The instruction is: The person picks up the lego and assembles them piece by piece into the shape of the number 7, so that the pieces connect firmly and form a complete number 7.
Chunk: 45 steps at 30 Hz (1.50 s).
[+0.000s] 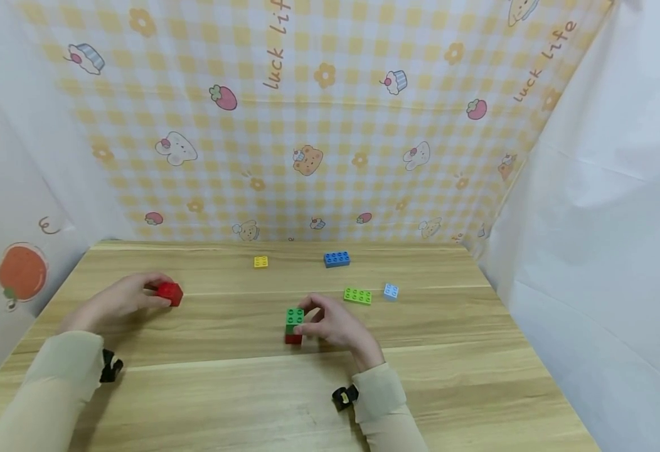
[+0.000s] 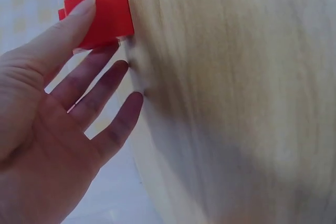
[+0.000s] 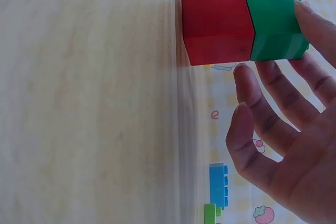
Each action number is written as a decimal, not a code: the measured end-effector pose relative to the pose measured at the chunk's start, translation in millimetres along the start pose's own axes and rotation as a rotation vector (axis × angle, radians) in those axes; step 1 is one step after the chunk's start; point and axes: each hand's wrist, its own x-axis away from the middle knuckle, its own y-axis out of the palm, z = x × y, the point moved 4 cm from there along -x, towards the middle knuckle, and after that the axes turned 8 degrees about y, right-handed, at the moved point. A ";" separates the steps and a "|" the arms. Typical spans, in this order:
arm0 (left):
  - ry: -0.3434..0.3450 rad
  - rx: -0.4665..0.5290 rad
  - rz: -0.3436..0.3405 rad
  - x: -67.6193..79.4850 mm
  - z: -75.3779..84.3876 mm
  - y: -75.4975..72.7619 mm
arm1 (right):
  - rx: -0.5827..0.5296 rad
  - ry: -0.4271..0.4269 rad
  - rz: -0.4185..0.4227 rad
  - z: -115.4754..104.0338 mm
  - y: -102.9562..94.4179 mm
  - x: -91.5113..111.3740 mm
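Observation:
At the left side of the wooden table, my left hand (image 1: pixel 132 295) pinches a red toy building brick (image 1: pixel 170 293) between thumb and fingers. In the left wrist view the thumb lies across one face of this red brick (image 2: pixel 107 19), and the other fingers are spread below it. Near the middle, my right hand (image 1: pixel 334 321) holds a green brick (image 1: pixel 295 316) that sits on top of a second red brick (image 1: pixel 293 339). The right wrist view shows the thumb on the green brick (image 3: pixel 275 27), its side flush against the red one (image 3: pixel 218 30).
Behind the right hand lie a lime green brick (image 1: pixel 358 296) and a light blue brick (image 1: pixel 391 292). Farther back are a blue brick (image 1: pixel 337 259) and a small yellow brick (image 1: pixel 260 262). A checked cloth (image 1: pixel 324 113) hangs along the table's back edge.

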 end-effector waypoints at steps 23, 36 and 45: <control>-0.007 0.056 0.061 -15.8 34.9 24.3 | -0.008 0.000 -0.003 2.7 1.6 0.4; 0.127 0.068 0.043 -37.4 81.2 49.7 | -0.036 -0.016 -0.014 4.1 1.1 -0.4; 0.216 0.111 0.034 -52.2 106.2 75.1 | -0.034 -0.005 -0.016 0.9 -0.9 -0.1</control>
